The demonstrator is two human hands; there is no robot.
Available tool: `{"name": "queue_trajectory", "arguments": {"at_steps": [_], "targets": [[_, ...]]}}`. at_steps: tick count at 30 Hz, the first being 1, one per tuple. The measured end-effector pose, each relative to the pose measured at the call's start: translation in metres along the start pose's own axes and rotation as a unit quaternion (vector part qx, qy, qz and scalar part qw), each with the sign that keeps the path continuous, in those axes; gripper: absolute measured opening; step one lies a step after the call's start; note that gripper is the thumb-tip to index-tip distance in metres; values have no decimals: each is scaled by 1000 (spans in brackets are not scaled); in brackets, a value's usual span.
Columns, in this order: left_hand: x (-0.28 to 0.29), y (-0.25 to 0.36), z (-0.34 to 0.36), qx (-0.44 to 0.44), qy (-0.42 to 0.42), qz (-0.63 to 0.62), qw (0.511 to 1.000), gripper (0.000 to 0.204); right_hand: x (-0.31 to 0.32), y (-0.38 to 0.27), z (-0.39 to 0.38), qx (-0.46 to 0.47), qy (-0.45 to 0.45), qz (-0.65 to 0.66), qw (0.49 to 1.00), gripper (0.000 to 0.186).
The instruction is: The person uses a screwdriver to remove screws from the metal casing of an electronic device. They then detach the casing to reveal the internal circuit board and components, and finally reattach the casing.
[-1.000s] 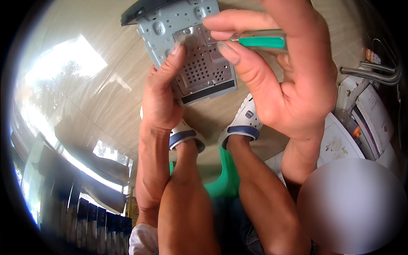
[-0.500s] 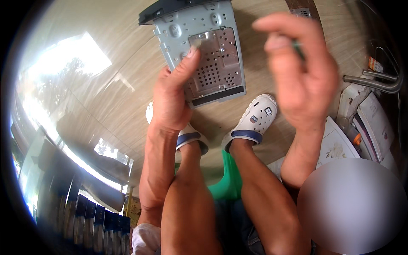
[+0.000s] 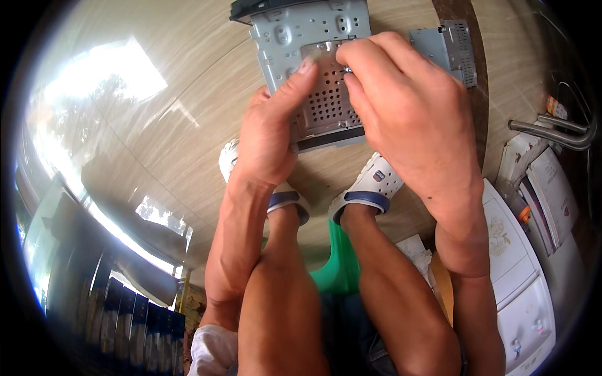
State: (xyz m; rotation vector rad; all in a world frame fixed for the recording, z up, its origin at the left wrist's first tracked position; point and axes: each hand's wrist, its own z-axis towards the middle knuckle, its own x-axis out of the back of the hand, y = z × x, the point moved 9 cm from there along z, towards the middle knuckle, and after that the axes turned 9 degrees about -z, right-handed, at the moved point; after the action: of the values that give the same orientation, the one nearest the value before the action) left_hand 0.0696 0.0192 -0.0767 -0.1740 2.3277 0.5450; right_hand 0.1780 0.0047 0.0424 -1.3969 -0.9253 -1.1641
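A grey metal car stereo unit with a black front edge is held above the floor, in front of my feet. A perforated metal plate covers part of its upper face. My left hand grips the unit's left side, thumb on top and fingers underneath. Over the right side of the plate, my right hand has its fingers bent together close to a small shiny screw. What those fingers pinch, if anything, is hidden behind the hand.
Another grey metal part with a perforated side lies on the floor at the far right. My feet wear white clogs, with a green stool beneath me. White drawers and bent metal tubing stand at the right.
My right hand has come left and down onto the plate from beside the unit. The unit and my left hand appear a little farther right in the picture.
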Motion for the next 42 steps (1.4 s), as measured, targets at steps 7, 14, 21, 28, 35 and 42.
{"name": "queue_trajectory", "arguments": {"at_steps": [7, 14, 21, 28, 35, 42], "targets": [[7, -2, 2, 1, 26, 6, 1000, 38, -3, -12, 8, 20, -55, -57, 997, 22], [3, -3, 2, 11, 4, 13, 1000, 42, -2, -9, 11, 7, 3, 1, 1000, 21], [2, -2, 3, 13, 8, 7, 1000, 41, 6, 4, 16, -65, -5, 237, 969, 14], [0, -2, 2, 17, 6, 9, 1000, 40, -13, 45, -10, -183, -65, 263, 945, 11], [1, -2, 3, 12, 2, -2, 1000, 39, -31, 55, -24, -232, -83, 375, 894, 12], [2, -4, 4, 15, -5, -10, 1000, 40, -30, 51, -22, -256, -81, 347, 899, 11]]}}
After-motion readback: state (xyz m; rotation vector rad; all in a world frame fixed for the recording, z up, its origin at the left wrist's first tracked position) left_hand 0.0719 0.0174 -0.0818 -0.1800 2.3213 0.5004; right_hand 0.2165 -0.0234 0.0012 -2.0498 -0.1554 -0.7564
